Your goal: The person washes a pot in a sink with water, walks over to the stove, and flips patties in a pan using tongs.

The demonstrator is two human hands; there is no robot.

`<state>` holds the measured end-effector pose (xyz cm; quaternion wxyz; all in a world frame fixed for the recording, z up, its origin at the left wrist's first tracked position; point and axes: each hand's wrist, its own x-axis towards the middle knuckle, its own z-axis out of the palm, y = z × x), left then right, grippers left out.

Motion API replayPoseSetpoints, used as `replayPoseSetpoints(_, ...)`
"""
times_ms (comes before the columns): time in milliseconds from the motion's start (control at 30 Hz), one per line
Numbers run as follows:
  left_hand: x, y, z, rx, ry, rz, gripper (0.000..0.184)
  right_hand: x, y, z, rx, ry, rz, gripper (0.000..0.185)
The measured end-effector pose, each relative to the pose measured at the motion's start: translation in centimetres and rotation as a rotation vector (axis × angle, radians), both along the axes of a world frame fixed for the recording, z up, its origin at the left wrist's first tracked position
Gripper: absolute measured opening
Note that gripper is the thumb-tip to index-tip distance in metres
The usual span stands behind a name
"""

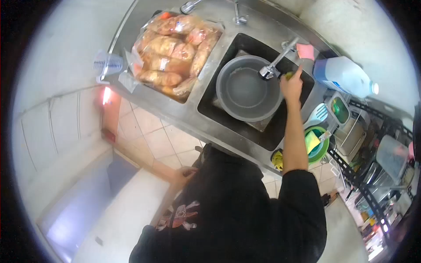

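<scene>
My right hand (pixel 293 87) reaches over the right edge of the sink basin (pixel 209 97), beside the chrome faucet (pixel 272 69). Its index finger is stretched toward a pink sponge (pixel 305 51), while the other fingers curl around a small yellow-green thing (pixel 288 75) that is mostly hidden. A round grey basin (pixel 247 90) sits in the sink under the spout, apparently with water in it. Down by my waist, my left hand (pixel 187 172) hangs with loosely bent fingers, and no object shows in it.
Bagged, raw-looking meat (pixel 171 50) fills the left sink compartment. A large jug of bluish liquid (pixel 344 76) lies at the right, near a slotted turner (pixel 316 114) and a green bowl (pixel 316 151) with a sponge. A dark rack (pixel 359 175) holds containers.
</scene>
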<state>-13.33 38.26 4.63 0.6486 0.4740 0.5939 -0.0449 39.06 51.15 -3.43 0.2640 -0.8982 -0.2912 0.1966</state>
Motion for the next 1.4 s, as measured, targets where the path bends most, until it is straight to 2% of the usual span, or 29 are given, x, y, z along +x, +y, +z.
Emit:
replayPoseSetpoints(33, -1.4, -1.1, -1.2, 0.004, -0.02, 0.042, 0.028, 1.5, 1.7, 0.2, -0.003, -0.049, 0.051, 0.083)
replayPoseSetpoints(67, 1.2, 0.5, 2.0, -0.106, 0.06, 0.099, 0.033, 3.8, 2.8, -2.1, -0.028, -0.146, 0.116, 0.082)
replayPoseSetpoints(100, 0.2, -0.6, 0.9, -0.047, 0.079, 0.121, 0.032, 4.6, 3.7, -1.7, -0.006, -0.244, 0.194, 0.082)
replayPoseSetpoints(167, -1.6, -2.3, 0.2, 0.016, 0.125, 0.205, 0.03, 6.7, 4.7, -2.7, -0.155, -0.206, 0.257, 0.078)
replayPoseSetpoints(200, -2.1, -1.9, 0.2, -0.078, 0.106, 0.134, 0.03, 8.0, 4.5, -4.6, -0.13, -0.324, 0.424, 0.066)
replayPoseSetpoints(233, -2.7, -1.9, 0.3, -0.175, 0.087, 0.071, 0.03, 8.4, 3.9, -6.1, -0.248, -0.315, 0.432, 0.054)
replayPoseSetpoints(267, -2.2, -2.4, 0.8, -0.173, 0.069, 0.195, 0.029, 7.6, 3.2, -6.4, -0.181, -0.417, 0.447, 0.045)
replayPoseSetpoints(300, -2.2, -2.2, 0.7, -0.122, 0.131, 0.09, 0.029, 7.6, 3.2, -6.8, -0.447, -0.405, 0.46, 0.062)
replayPoseSetpoints(333, -1.5, -1.9, 1.7, -0.111, 0.077, 0.129, 0.026, 6.2, 2.7, -5.4, -0.341, -0.342, 0.266, 0.078)
replayPoseSetpoints(400, -1.1, -1.4, 1.7, -0.085, 0.038, 0.211, 0.025, 6.9, 2.1, -7.5, -0.079, -0.409, 0.142, 0.085)
replayPoseSetpoints(467, -1.9, -2.2, 0.5, -0.113, -0.027, 0.174, 0.024, 6.4, 3.1, -5.4, 0.06, -0.3, 0.242, 0.073)
replayPoseSetpoints(533, -2.6, -1.4, 0.6, -0.14, -0.057, 0.232, 0.025, 5.9, 4.6, -4.3, 0.094, -0.36, 0.282, 0.07)
replayPoseSetpoints(600, -2.6, -0.5, 1.0, -0.18, -0.105, 0.255, 0.027, 6.6, 5.1, -3.4, -0.065, -0.264, 0.219, 0.068)
replayPoseSetpoints(667, -3.6, 0.3, 1.7, -0.5, -0.189, 0.371, 0.027, 7.4, 5.3, -3.8, 0.285, -0.384, 0.317, 0.06)
replayPoseSetpoints(733, -3.0, 0.7, 2.8, -0.511, -0.166, 0.405, 0.027, 10.5, 5.5, -6.4, 0.12, -0.453, 0.408, 0.064)
replayPoseSetpoints(767, -3.0, 0.2, 2.7, -0.483, -0.147, 0.448, 0.026, 10.4, 5.3, -6.6, 0.111, -0.452, 0.418, 0.064)
replayPoseSetpoints(800, -3.0, -0.1, 2.5, -0.454, -0.132, 0.491, 0.026, 10.5, 5.3, -6.6, -0.159, -0.447, 0.449, 0.067)
replayPoseSetpoints(833, -3.8, -1.2, 1.1, -0.335, -0.082, 0.402, 0.026, 10.5, 5.2, -6.5, -0.427, -0.441, 0.47, 0.07)
replayPoseSetpoints(867, -4.7, -3.0, -0.3, -0.337, -0.091, 0.405, 0.026, 10.4, 4.4, -6.8, -0.429, -0.451, 0.473, 0.07)
replayPoseSetpoints(933, -5.1, -6.6, -2.2, 0.049, 0.034, 0.518, 0.033, 9.1, 2.7, -7.5, 0.005, -0.553, 0.193, 0.07)
replayPoseSetpoints(967, -3.3, -4.7, 1.8, -0.274, 0.13, 0.582, 0.041, 6.6, 3.1, -4.9, 0.174, -0.537, 0.11, 0.068)
replayPoseSetpoints(1000, -3.1, -6.0, 1.4, -0.275, 0.13, 0.572, 0.041, 7.2, 3.9, -4.3, 0.17, -0.539, 0.102, 0.068)
replayPoseSetpoints(1067, -3.7, -9.4, 0.3, -0.591, -0.09, 0.986, 0.044, 9.0, 3.9, -3.9, 0.138, -0.382, 0.42, 0.065)
replayPoseSetpoints(1100, -2.6, -7.9, 2.2, -0.629, -0.114, 0.987, 0.045, 9.6, 4.3, -3.6, -0.083, -0.33, 0.435, 0.063)
replayPoseSetpoints(1200, -2.3, -7.8, 2.2, -0.555, -0.003, 1.011, 0.044, 10.3, 4.1, -4.3, -0.189, -0.374, 0.414, 0.063)
replayPoseSetpoints(1233, -2.3, -7.7, 2.4, -0.553, 0.0, 1.018, 0.044, 11.0, 3.5, -6.0, 0.098, -0.391, 0.412, 0.064)
replayPoseSetpoints(1333, -1.2, -5.5, 5.3, -0.42, 0.077, 0.891, 0.04, 9.5, 4.4, -3.8, 0.274, -0.386, 0.603, 0.065)
replayPoseSetpoints(1367, -0.2, -4.7, 5.9, -0.332, 0.188, 0.793, 0.039, 8.7, 4.2, -2.4, 0.028, -0.329, 0.487, 0.065)
replayPoseSetpoints(1400, 0.7, -4.2, 6.0, -0.244, 0.289, 0.686, 0.038, 9.2, 3.7, -2.5, 0.04, -0.391, 0.557, 0.064)
